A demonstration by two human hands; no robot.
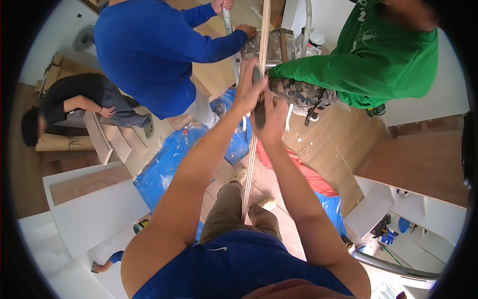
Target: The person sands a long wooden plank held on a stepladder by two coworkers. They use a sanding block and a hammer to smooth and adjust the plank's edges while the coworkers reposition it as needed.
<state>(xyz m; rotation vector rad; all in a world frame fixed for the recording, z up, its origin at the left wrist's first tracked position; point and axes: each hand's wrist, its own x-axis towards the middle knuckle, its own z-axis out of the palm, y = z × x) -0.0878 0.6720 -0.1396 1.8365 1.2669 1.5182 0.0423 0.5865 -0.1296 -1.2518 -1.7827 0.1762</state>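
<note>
A long plywood strip (251,168) runs on edge from between my legs up past the far workers, its layered edge facing me. On that edge sits a dark hand tool (260,116), which looks like a hand plane; motion blur and my fingers hide part of it. My left hand (248,89) grips its far end, fingers stretched forward. Nearer to me, my right hand (272,119) is wrapped around its rear, thumb and fingers along the sides. Both arms reach straight out.
A worker in a blue sweater (149,56) and another in green (388,71) flank the strip. Between them, a hammer (284,45) lies on a worn platform (261,46). Blue sheeting (175,149) and red sheeting (310,172) cover the floor. White cabinets (97,209) stand left.
</note>
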